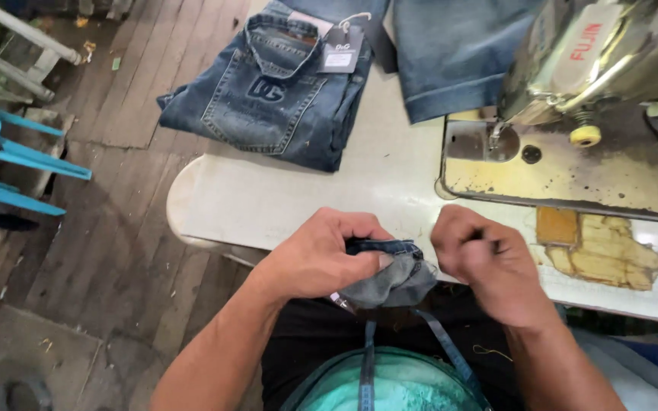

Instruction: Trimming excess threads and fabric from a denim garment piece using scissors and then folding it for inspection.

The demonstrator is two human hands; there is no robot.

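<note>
Held a small piece of denim [390,274] pinched tight in the left hand [321,255], just beside the closed right hand [474,251], best kept flat and steady above the lap.

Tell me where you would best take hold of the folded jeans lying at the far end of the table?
Probably the waistband end of the folded jeans, near the hanging tag. It lies flat and thick on the table, while the other end droops over the left edge. Come from above; both hands are busy with a small denim piece.
</note>
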